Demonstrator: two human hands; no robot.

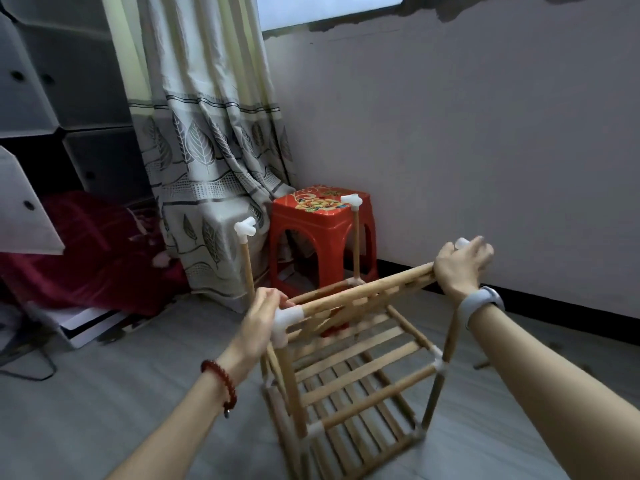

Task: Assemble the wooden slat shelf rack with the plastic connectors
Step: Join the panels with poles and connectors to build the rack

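From the head camera, the wooden rack (349,372) stands on the grey floor (104,403), partly built, its slatted shelves stacked one above another. The left hand (258,323) wraps its fingers around the near top corner, right at a white plastic connector (285,318). The right hand (462,266) is curled tight over the far end of the top rail (367,289), with another white connector (462,242) peeking out above the knuckles. So the hands sit well apart, one clamped on each end of that rail, which slopes up toward the right. The rack looks blurred.

Two upright rods rise at the back, each capped by a white connector, one on the left (246,229) and one on the right (351,200). Behind the rack, a red plastic stool (311,233) stands against the wall, beside a leaf-patterned curtain (207,150). A red bead bracelet (221,384) circles the left wrist; a pale band (479,301) circles the right.
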